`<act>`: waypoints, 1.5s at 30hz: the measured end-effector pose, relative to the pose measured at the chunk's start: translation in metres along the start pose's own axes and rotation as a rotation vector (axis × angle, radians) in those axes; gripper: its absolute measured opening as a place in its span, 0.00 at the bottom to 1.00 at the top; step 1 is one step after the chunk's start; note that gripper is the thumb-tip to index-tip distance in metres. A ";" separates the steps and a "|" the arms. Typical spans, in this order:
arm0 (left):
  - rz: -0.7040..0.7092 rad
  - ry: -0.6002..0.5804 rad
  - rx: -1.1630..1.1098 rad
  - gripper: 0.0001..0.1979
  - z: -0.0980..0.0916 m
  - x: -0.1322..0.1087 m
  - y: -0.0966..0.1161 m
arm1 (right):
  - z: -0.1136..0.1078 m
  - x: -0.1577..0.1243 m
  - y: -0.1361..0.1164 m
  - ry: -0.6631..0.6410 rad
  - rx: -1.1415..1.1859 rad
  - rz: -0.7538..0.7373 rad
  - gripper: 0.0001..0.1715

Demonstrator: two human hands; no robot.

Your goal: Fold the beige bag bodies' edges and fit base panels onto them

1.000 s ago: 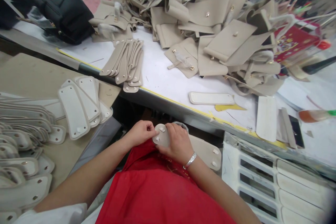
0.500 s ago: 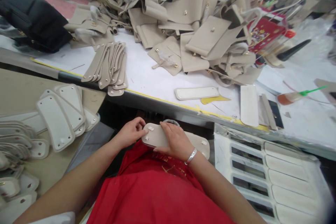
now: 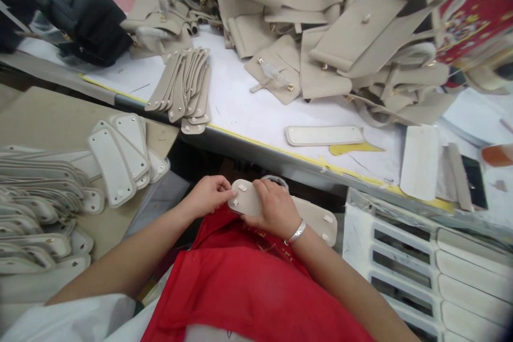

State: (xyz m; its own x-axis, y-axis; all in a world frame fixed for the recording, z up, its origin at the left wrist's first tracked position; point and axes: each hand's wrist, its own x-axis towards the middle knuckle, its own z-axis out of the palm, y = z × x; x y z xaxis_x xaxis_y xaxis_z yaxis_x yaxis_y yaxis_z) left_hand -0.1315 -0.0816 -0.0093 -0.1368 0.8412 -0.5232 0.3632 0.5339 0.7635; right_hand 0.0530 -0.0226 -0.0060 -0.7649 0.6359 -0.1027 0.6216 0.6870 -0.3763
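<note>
Just before the table (image 3: 248,117), our right fingers (image 3: 263,191) clasp a beige strap (image 3: 247,202); our left fingers (image 3: 225,196) touch its left end, grip unclear; heaped beige pieces (image 3: 356,32) block the far side.

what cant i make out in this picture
- Middle of the beige piece: head view, covered by the right hand.
- Its underside: head view, hidden by its upper face.
- Red printed item: head view, cut off by the right edge, print blurred.
- White slotted rack: head view, cut off by the bottom edge.
</note>
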 end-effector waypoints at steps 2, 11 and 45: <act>-0.049 -0.047 -0.026 0.12 -0.001 0.003 0.001 | 0.002 -0.001 0.001 0.015 0.001 -0.012 0.39; 0.113 -0.107 -0.271 0.14 -0.001 0.004 0.017 | 0.006 -0.001 0.003 0.044 0.029 -0.039 0.41; 0.216 0.048 0.072 0.12 0.000 0.010 -0.017 | 0.011 0.011 -0.013 0.021 0.055 0.031 0.44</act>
State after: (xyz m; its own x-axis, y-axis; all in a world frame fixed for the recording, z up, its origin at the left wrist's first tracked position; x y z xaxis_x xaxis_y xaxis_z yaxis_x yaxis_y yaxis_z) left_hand -0.1391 -0.0826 -0.0276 -0.0918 0.9393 -0.3306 0.4534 0.3350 0.8260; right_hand 0.0346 -0.0280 -0.0121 -0.7412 0.6645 -0.0956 0.6344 0.6466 -0.4236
